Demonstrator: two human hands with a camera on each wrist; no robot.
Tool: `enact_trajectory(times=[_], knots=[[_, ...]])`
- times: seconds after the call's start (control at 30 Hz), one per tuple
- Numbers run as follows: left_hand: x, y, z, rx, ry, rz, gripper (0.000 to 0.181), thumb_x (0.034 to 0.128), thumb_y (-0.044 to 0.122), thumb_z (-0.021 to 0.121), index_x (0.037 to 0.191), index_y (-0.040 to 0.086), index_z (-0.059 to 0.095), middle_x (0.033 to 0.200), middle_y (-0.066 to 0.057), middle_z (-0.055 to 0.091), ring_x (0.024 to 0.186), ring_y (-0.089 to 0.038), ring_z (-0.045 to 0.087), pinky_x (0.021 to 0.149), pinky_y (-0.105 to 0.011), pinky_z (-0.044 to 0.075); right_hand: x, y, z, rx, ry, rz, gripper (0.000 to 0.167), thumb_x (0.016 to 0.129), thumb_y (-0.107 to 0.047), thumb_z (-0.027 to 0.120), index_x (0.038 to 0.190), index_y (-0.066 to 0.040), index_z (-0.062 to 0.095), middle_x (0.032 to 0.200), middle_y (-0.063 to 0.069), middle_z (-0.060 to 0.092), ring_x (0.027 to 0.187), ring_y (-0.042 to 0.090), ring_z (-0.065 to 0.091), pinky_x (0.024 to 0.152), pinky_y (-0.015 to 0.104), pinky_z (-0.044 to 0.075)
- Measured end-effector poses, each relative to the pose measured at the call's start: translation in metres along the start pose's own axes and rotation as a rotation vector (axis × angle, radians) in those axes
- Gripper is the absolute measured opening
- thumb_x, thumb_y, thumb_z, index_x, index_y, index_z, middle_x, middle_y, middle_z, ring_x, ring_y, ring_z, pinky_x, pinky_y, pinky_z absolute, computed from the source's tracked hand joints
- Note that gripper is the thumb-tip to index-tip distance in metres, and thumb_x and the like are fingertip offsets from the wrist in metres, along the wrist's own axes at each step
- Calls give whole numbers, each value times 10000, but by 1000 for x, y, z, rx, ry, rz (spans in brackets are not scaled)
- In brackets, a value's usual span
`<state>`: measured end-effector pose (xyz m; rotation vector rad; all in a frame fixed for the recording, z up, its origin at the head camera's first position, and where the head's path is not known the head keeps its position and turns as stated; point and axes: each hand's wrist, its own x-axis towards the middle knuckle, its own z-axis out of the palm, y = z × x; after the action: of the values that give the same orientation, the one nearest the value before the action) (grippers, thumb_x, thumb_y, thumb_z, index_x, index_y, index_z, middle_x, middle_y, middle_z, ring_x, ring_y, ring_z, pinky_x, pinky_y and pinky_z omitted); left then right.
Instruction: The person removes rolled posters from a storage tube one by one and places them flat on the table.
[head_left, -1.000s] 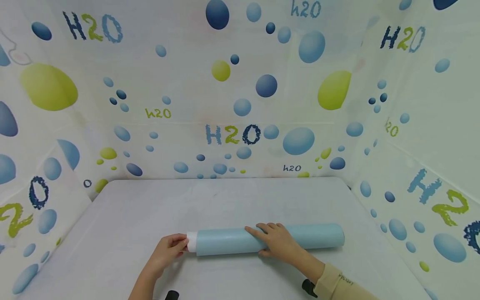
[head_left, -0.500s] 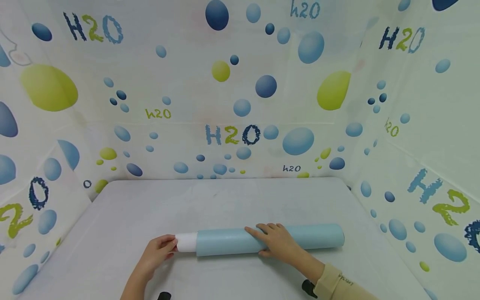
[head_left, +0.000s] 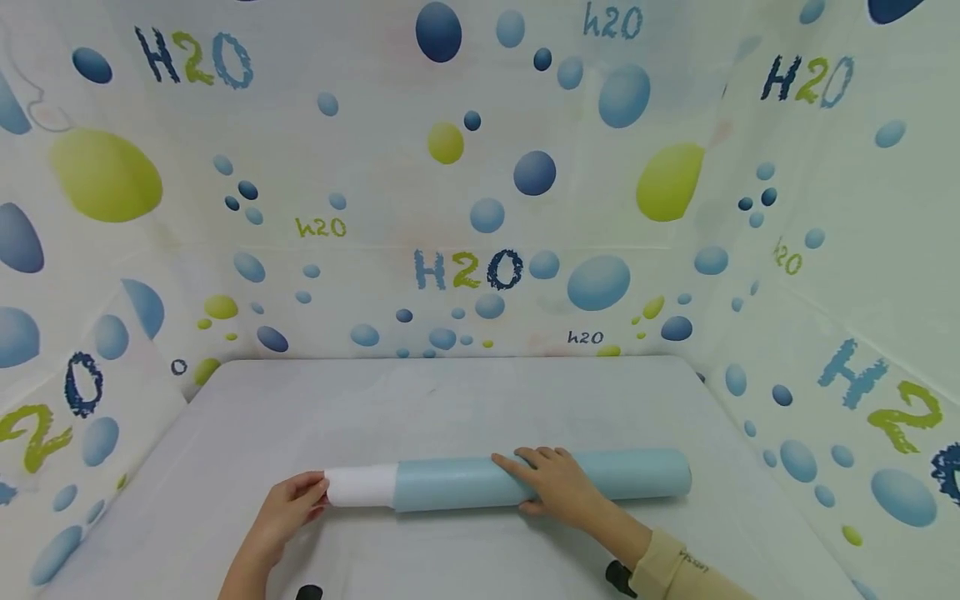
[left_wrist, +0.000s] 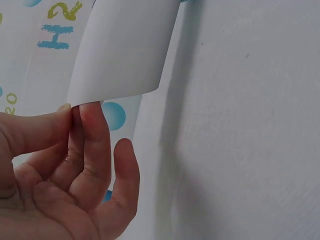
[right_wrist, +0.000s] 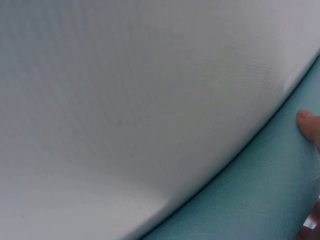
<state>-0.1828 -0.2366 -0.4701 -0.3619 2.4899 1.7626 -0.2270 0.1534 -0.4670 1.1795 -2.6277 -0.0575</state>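
A rolled light blue mat (head_left: 457, 485) with a leather-like grain lies crosswise on the white table. From its left end sticks out a white rolled sheet (head_left: 362, 487). My left hand (head_left: 288, 510) pinches that sheet's outer end between thumb and fingers; in the left wrist view the sheet's thin curved edge (left_wrist: 122, 50) shows, with the little finger apart from it. My right hand (head_left: 558, 487) holds the blue mat around its middle, fingers over the top and thumb on the near side. In the right wrist view the thumb (right_wrist: 309, 126) presses on the blue surface (right_wrist: 250, 195).
White table surface (head_left: 450, 400) stretches behind and in front of the roll. A white backdrop (head_left: 375, 167) printed with blue and green dots and H2O lettering stands behind and at both sides. Dark wrist-worn pieces (head_left: 619, 577) show near the bottom edge.
My left hand has moved left, drawing the white rolled sheet farther out of the blue mat's end. The right hand and the blue mat have stayed in place.
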Motion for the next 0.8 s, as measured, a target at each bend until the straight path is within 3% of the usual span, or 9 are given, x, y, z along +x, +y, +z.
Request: enact_trajectory(times=[0.27, 0.47, 0.6, 0.7, 0.8], knots=[[-4, 4, 0, 12, 0, -25, 463, 938, 215, 513, 1212, -152, 451, 1040, -195, 603, 879, -203, 601, 773, -373, 506, 1, 0, -2, -22, 21, -15, 827, 722, -487, 719, 1414, -231, 346, 1188, 56, 536, 966, 247, 572, 777, 418, 478], [-7, 3, 3, 124, 33, 46, 460, 938, 236, 495, 1225, -117, 423, 1106, -253, 569, 944, -296, 600, 760, -388, 495, 0, 0, -1, -17, 45, -13, 833, 713, -477, 732, 1412, -231, 352, 1181, 53, 540, 966, 239, 570, 776, 413, 474], [-9, 6, 7, 258, 165, 172, 493, 892, 155, 553, 1244, -101, 321, 1126, -288, 485, 1030, -398, 508, 820, -468, 438, 0, 0, -1, -17, 47, -10, 833, 712, -477, 733, 1412, -233, 352, 1180, 53, 540, 969, 240, 570, 779, 417, 476], [-10, 10, 12, 370, 287, 331, 649, 818, 128, 651, 1297, -97, 276, 1194, -316, 381, 1096, -470, 390, 869, -565, 360, 0, 0, 0, -21, 35, -7, 833, 715, -482, 729, 1413, -237, 347, 1187, 52, 537, 973, 242, 570, 780, 421, 476], [-10, 16, 21, 511, 340, 510, 873, 721, 222, 768, 1374, -42, 253, 1298, -317, 303, 1168, -499, 302, 880, -631, 308, 0, 0, 1, -28, 17, -3, 835, 720, -490, 721, 1418, -244, 334, 1196, 49, 530, 982, 242, 566, 787, 422, 473]])
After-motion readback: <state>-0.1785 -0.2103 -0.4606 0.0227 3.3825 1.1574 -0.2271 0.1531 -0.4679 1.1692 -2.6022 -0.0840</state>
